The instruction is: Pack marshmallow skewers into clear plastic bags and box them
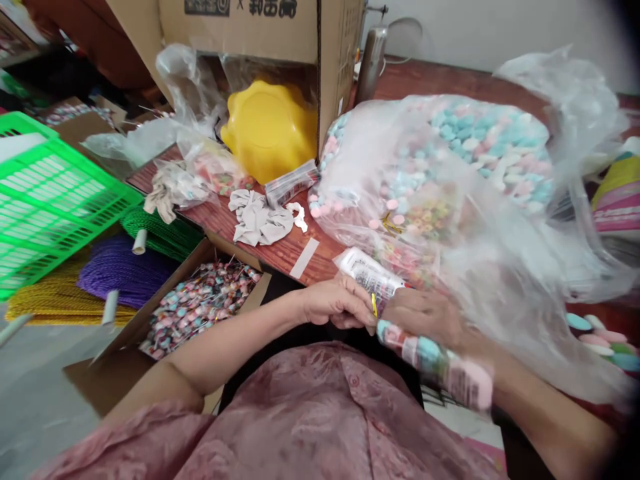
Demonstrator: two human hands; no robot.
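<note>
A narrow clear candy bag [423, 350] filled with pastel blue, pink and white sweets slants down to the right in front of my body; its far end is blurred. My left hand [340, 303] is closed, thumb and fingers pinched at the neck of this bag by a gold twist tie [374, 305]. Close beside it, my right hand [423, 317] curls over the bag's upper part, its fingertips mostly hidden. Behind both hands lies a clear printed wrapper [370, 272], partly covered by my right hand.
A big plastic bag of pastel sweets [490, 147] spreads over the table's right side. A cardboard box [240, 30] and a yellow scalloped tub [267, 130] stand behind. Left are a green basket [55, 193] and a carton of small wrapped sweets on sticks [200, 300].
</note>
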